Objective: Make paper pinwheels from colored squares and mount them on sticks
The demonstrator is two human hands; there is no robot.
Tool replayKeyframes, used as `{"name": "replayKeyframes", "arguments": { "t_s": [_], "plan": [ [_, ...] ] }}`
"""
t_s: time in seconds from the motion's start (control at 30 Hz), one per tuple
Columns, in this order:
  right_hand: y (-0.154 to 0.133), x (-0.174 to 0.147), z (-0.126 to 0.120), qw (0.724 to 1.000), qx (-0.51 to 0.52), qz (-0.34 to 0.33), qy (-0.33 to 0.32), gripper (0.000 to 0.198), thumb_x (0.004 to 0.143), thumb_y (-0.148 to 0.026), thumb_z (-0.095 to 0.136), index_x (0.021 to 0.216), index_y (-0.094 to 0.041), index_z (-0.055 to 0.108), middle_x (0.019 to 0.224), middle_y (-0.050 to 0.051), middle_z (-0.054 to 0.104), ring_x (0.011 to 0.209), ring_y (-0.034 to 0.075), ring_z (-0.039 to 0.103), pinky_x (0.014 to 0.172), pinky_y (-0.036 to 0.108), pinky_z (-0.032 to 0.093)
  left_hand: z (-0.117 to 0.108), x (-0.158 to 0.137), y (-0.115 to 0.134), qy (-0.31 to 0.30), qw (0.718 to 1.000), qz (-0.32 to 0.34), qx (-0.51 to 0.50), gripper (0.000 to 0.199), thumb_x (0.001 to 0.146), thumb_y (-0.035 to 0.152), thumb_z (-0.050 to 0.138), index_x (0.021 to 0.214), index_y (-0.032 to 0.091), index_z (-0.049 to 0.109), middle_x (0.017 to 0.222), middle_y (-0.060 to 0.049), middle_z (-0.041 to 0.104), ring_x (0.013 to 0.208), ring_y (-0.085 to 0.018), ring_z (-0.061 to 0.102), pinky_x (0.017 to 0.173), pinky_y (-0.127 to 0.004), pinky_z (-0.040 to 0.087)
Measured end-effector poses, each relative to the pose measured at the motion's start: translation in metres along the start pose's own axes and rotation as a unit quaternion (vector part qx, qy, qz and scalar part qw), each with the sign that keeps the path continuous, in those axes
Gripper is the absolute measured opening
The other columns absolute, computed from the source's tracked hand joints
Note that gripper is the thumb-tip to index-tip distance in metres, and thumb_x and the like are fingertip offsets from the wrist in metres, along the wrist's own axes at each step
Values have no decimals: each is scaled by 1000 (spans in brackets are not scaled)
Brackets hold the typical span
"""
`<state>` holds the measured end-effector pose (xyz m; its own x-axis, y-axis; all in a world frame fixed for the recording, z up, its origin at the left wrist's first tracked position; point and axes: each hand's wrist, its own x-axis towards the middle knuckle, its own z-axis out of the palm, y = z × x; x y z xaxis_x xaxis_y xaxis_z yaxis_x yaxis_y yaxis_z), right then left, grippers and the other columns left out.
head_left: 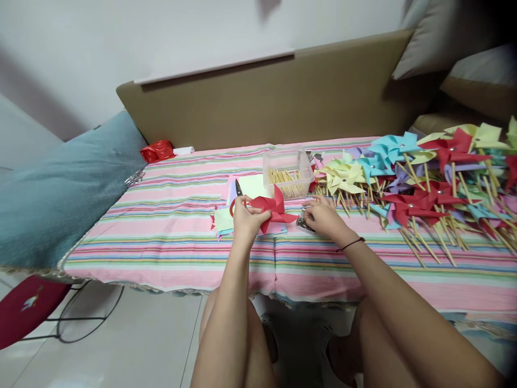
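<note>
My left hand (247,218) is closed on a red paper pinwheel (275,210), pinching it between thumb and fingers, with no stick visible on it. Scissors (238,187) with orange handles lie just behind that hand, partly hidden by it. Under the pinwheel is a pile of coloured paper sheets (223,220). My right hand (322,215) reaches down to a small tray of dark metal bits (304,223), its fingers curled at the edge; what they pinch, if anything, is too small to make out. A clear plastic box (270,175) of short wooden sticks (287,183) stands behind both hands.
Several finished pinwheels (412,205) on sticks are heaped at the right. A red plastic bag (157,151) and a white roll (183,151) lie at the back left. The striped cloth (153,242) covers the seat; a tan backrest (258,102) rises behind. A red stool (32,307) stands lower left.
</note>
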<state>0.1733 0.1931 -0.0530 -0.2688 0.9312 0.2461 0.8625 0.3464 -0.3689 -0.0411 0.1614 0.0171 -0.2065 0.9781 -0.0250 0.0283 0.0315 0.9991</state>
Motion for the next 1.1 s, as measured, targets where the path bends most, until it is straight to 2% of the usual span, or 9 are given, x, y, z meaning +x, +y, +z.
{"name": "replayKeyframes", "arguments": {
  "t_s": [0.17, 0.33, 0.4, 0.47, 0.53, 0.6, 0.67, 0.87, 1.1],
  "plan": [
    [13, 4, -18, 994, 97, 22, 53, 12, 68, -17, 59, 57, -19, 62, 106, 9, 71, 115, 31, 52, 101, 48, 35, 0, 1, -1, 7, 1000, 0, 6, 54, 51, 14, 71, 89, 23, 34, 51, 9, 59, 45, -12, 58, 51, -20, 42],
    [17, -1, -33, 971, 222, 51, 80, 18, 77, -32, 56, 67, -19, 64, 104, 11, 72, 97, 24, 66, 87, 42, 49, 0, 2, -1, 2, 1000, 2, 7, 53, 51, 15, 71, 89, 23, 35, 52, 8, 60, 46, -12, 57, 51, -20, 43],
    [12, -4, -37, 930, 342, 97, 91, 19, 75, -36, 61, 70, -18, 65, 100, 11, 73, 93, 23, 68, 81, 38, 53, 1, 2, -1, 0, 1000, 6, 6, 53, 51, 14, 71, 89, 23, 35, 53, 8, 59, 46, -12, 57, 51, -20, 43],
    [6, -6, -40, 859, 477, 157, 99, 18, 66, -36, 71, 70, -18, 67, 93, 10, 75, 92, 23, 69, 81, 36, 54, 2, 2, -2, -5, 1000, 10, 7, 53, 51, 15, 71, 89, 23, 35, 53, 7, 59, 46, -12, 58, 52, -20, 43],
    [0, -8, -43, 794, 565, 204, 99, 21, 59, -34, 77, 67, -18, 67, 86, 9, 75, 87, 21, 70, 80, 33, 56, 3, 2, -4, -10, 1000, 14, 8, 53, 51, 15, 71, 89, 23, 35, 53, 7, 60, 47, -13, 58, 52, -21, 43],
    [-5, -8, -44, 753, 608, 230, 98, 22, 57, -33, 80, 64, -17, 66, 79, 8, 74, 79, 19, 71, 76, 30, 57, 4, 2, -5, -9, 1000, 14, 8, 53, 51, 16, 72, 89, 23, 36, 53, 7, 60, 48, -14, 59, 52, -21, 43],
    [-7, -8, -44, 730, 630, 244, 101, 22, 57, -31, 81, 62, -18, 64, 74, 7, 73, 72, 17, 70, 72, 28, 58, 5, 3, -7, -7, 1000, 13, 9, 54, 50, 16, 73, 89, 23, 36, 52, 8, 58, 47, -14, 59, 51, -21, 43],
    [-11, -8, -49, 704, 657, 256, 83, 18, 59, -25, 79, 67, -19, 64, 68, 2, 70, 64, 12, 66, 64, 23, 58, 8, 3, -8, -13, 1000, 16, 15, 52, 52, 16, 71, 89, 23, 35, 50, 10, 58, 45, -12, 56, 53, -22, 44],
    [-20, -12, -60, 696, 668, 254, 66, 34, 53, -32, 85, 74, -20, 61, 63, -3, 66, 56, 8, 62, 55, 16, 52, 12, 2, -6, -5, 1000, 12, -8, 55, 52, 16, 71, 91, 23, 34, 52, 9, 58, 47, -12, 58, 53, -22, 44]
  ]
}}
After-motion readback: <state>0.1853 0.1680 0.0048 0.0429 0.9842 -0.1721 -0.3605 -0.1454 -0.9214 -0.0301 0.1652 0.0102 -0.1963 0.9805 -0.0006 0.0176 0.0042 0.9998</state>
